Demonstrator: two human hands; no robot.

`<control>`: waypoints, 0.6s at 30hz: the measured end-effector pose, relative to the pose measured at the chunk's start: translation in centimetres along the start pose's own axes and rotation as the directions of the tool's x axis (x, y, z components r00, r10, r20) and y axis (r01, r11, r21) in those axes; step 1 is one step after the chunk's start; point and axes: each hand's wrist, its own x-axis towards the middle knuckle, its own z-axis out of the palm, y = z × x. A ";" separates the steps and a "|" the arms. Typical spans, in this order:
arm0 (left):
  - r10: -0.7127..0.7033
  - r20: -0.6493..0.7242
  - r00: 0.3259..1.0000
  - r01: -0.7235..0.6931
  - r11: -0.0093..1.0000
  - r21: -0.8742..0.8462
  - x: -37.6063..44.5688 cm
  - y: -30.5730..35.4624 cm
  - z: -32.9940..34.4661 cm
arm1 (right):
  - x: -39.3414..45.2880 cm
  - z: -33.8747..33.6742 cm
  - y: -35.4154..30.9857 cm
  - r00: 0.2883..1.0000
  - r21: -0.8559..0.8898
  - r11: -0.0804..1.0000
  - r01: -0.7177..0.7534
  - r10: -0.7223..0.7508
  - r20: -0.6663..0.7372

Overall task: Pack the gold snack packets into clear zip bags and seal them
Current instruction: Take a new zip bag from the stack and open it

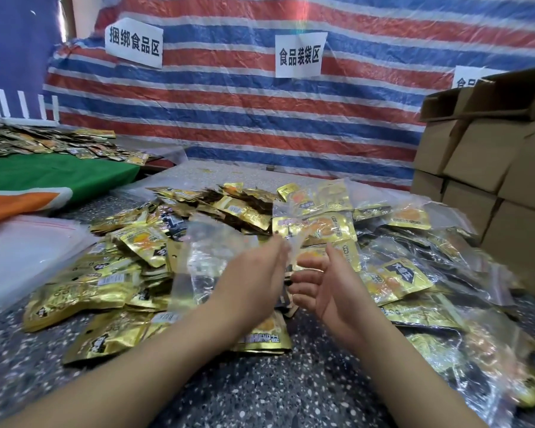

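Left hand (pixel 254 270): fingers extended toward an empty clear zip bag (pixel 210 251), blurred; whether it gripped the bag could not be told. Right hand (pixel 318 285): palm up, fingers loosely spread, holding nothing, seemingly ready to help open the bag. Speckled table (pixel 260 390): carried both. Loose gold snack packets (pixel 130 273): heaped just beyond the hands, within reach for filling. Filled zip bags (pixel 414 273): piled right, apparently set aside. Spare bag stack (pixel 28 248): left. Cardboard boxes (pixel 491 168): far right. Striped tarp (pixel 260 112): behind, bearing paper signs (pixel 298 57).
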 end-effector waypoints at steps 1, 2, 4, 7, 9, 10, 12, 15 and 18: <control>0.017 0.034 0.999 -0.016 0.999 -0.036 -0.6 0.0 0.4 | 0.1 -0.3 -0.1 1.000 0.003 1.000 -0.010 0.010 -0.020; 0.018 0.066 0.998 -0.012 0.996 -0.088 -1.1 -0.1 0.7 | 0.2 -0.5 -0.3 0.999 0.007 1.000 -0.020 0.020 -0.037; -0.011 0.131 0.991 0.039 0.977 -0.211 -1.9 -0.7 0.8 | 0.3 -0.8 -0.5 0.997 0.019 0.999 -0.039 0.040 -0.059; -0.025 0.216 0.976 0.085 0.958 -0.274 -2.4 -1.0 0.8 | 0.3 -0.8 -0.7 0.994 0.000 0.997 -0.077 0.077 -0.079; -0.008 0.247 0.969 0.081 0.955 -0.286 -2.3 -0.6 0.7 | 0.2 -0.9 -0.8 0.991 -0.021 0.995 -0.102 0.099 -0.094; -0.003 0.258 0.966 0.081 0.953 -0.293 -2.3 -0.4 0.6 | 0.1 -0.9 -0.8 0.989 -0.031 0.993 -0.114 0.110 -0.100; -0.008 0.292 0.956 0.093 0.956 -0.278 -2.2 -0.2 0.4 | 0.0 -1.1 -0.9 0.986 -0.050 0.989 -0.141 0.135 -0.098; -0.001 0.356 0.934 0.093 0.966 -0.241 -2.0 -0.3 0.2 | 0.0 -1.3 -1.2 0.987 -0.074 0.987 -0.140 0.134 -0.084; 0.014 0.366 0.930 0.082 0.966 -0.245 -1.8 -0.4 -0.3 | 0.1 -1.4 -1.5 0.993 -0.091 0.993 -0.069 0.060 -0.098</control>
